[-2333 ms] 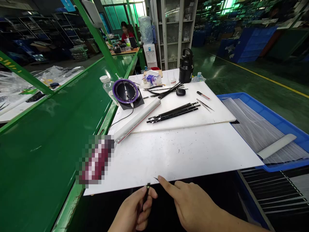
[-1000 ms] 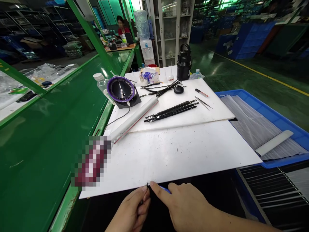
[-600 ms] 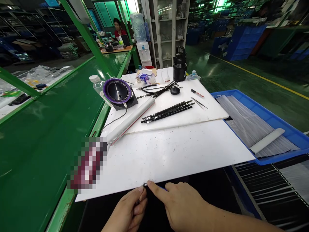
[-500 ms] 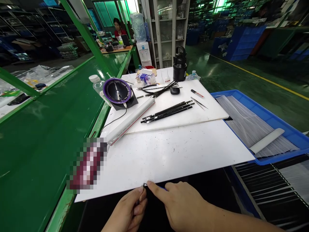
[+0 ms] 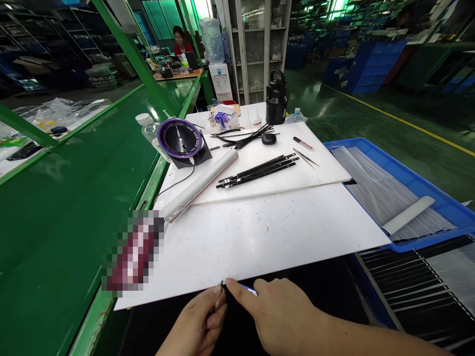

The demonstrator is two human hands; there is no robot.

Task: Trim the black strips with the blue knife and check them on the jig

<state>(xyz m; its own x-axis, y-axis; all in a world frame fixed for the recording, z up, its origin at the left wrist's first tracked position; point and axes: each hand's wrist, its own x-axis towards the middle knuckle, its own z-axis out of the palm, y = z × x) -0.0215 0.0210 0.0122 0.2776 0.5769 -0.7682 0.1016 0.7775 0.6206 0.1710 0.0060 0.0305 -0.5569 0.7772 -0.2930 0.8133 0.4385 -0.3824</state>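
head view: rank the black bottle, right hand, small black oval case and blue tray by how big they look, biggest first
1. Blue tray
2. Right hand, though nearness to the camera enlarges it
3. Black bottle
4. Small black oval case

A slim tool (image 5: 249, 289) is coloured blue, black strips (image 5: 256, 173) are patched white, a pale bar (image 5: 202, 186) is striped red, a black disc (image 5: 180, 139) is ringed purple, and a white worktop (image 5: 256, 242) is speckled dark.
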